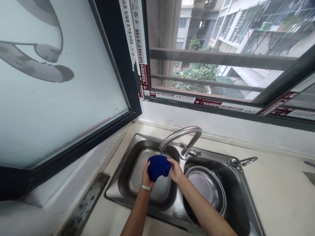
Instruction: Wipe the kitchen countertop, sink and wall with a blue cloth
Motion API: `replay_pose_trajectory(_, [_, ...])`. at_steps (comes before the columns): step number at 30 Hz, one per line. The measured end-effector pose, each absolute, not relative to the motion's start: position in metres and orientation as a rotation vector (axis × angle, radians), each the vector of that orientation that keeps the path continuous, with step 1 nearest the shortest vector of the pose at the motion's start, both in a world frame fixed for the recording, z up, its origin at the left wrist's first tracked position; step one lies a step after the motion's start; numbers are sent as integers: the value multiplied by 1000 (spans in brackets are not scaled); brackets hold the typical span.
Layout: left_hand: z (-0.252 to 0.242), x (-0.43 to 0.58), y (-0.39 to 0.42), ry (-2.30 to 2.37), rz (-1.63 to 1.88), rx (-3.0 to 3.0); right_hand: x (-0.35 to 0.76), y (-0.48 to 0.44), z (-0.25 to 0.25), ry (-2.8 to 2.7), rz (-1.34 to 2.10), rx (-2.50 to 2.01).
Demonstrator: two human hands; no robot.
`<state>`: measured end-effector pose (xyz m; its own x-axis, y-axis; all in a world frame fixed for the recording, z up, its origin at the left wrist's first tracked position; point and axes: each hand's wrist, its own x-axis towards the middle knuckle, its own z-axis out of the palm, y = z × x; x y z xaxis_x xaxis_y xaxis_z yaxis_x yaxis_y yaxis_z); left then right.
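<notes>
Two bare forearms enter from the near edge and meet over the left basin. The left hand (147,177), with one thin metal bracelet (146,187) at its wrist, is closed around the left side of a deep-blue, soft, bunched cloth (158,166). The right hand (175,170) grips the cloth's right side, fingers curled in against it. The cloth is one rounded, wadded lump with a matt, fuzzy surface, held above the basin floor and directly beneath the faucet outlet.

The brushed stainless-steel double sink (123,170) has two basins with rounded corners. The right basin holds one round metal pan (205,188) with a finely textured bottom; its long metal handle (243,161) rests over the far right rim. The sink is set into a smooth, pale beige countertop (278,190).

One curved, tubular metal faucet (183,136) rises from the divider at the far side and arches left.

Farther back, a dark-framed window stands open, its frosted glass pane (49,108) swung inward at left. Two horizontal metal rails (221,58) cross the opening at right.
</notes>
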<state>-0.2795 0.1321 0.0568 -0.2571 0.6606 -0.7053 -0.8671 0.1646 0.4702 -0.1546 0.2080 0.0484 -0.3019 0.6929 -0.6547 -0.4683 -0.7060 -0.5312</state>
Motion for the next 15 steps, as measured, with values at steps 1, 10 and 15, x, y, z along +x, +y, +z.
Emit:
replay_pose_trajectory(1, [58,-277,133,1092,1499,-257,-155,205,49,-271,2077,-1148])
replay_pose_trajectory(10, [62,-253,126,1014,1551,-333,-151,197,42,-364,2002,-1351])
replay_pose_trajectory(15, [70,-248,130,1001,1562,-394,-149,197,44,-319,2107,-1384])
